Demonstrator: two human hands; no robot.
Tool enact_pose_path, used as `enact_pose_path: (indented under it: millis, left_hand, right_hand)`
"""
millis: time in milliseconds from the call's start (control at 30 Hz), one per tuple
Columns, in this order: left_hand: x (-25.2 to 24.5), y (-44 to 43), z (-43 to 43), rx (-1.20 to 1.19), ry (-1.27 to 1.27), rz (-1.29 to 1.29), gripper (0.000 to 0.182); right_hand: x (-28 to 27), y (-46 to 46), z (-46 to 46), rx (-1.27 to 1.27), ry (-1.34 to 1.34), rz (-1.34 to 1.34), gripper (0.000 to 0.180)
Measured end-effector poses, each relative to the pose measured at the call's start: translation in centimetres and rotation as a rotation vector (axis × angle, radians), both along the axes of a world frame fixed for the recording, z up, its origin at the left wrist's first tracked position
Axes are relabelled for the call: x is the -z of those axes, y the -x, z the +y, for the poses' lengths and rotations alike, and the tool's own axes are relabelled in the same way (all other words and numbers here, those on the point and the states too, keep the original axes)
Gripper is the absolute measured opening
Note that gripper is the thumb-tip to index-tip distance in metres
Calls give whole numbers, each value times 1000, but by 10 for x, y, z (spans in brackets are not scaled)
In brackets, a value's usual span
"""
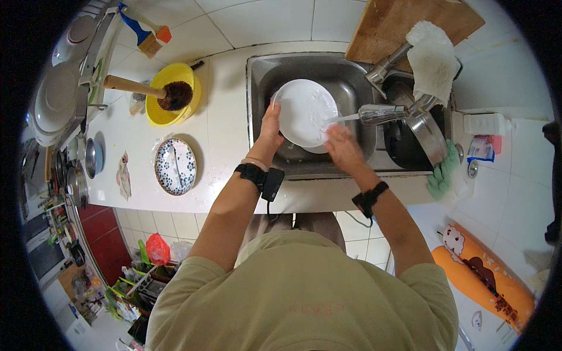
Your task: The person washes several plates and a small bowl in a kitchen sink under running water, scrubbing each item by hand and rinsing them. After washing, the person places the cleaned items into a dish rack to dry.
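A white plate [303,109] is tilted over the stainless steel sink basin [355,83], with water spread across its surface. My left hand [271,125] grips its left rim, thumb along the upper side. At the lower right rim is my right hand [342,145], blurred, so its finger positions and any contact are unclear. Water runs from the chrome faucet [382,115] onto the plate's right side, close to my right fingers. Part of another white dish [315,150] shows beneath the plate.
Left on the counter are a yellow basket [153,107] holding a wooden-handled brush [136,86] and a blue-patterned dish [186,169]. A metal pot [428,138] occupies the right basin; green gloves [443,173] hang nearby. Behind leans a wooden board [395,26].
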State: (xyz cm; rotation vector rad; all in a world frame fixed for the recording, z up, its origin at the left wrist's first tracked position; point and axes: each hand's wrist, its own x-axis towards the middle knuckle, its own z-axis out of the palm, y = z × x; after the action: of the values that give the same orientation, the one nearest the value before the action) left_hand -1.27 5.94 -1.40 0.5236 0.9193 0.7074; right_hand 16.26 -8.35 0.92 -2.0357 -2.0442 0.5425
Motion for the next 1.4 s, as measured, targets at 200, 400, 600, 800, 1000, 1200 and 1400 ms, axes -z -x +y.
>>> enact_pose_path:
  millis: [200,400,600,800,1000,1200,1400]
  left_hand:
    - [-1,-10,-23,92,128,-23,45]
    - [7,-15,-25,102,176,-140,43]
    - [14,-11,-17,116,144,14,45]
    - [12,-11,-16,29,39,132,40]
    - [22,-9,-1,-157,-72,146,35]
    - [21,-3,1,-154,-16,125,37]
    - [12,3,-20,75,155,51,48]
  right_hand:
    - [34,8,57,257,-156,-178,54]
    - [34,53,69,106,-99,448,58]
    - [27,40,50,-134,-103,343,51]
    - [31,-2,47,106,-104,70,56]
    - [19,49,13,99,-83,203,41]
    - [-11,35,-10,33,20,375,39]
    - [28,-10,30,133,-75,-117,52]
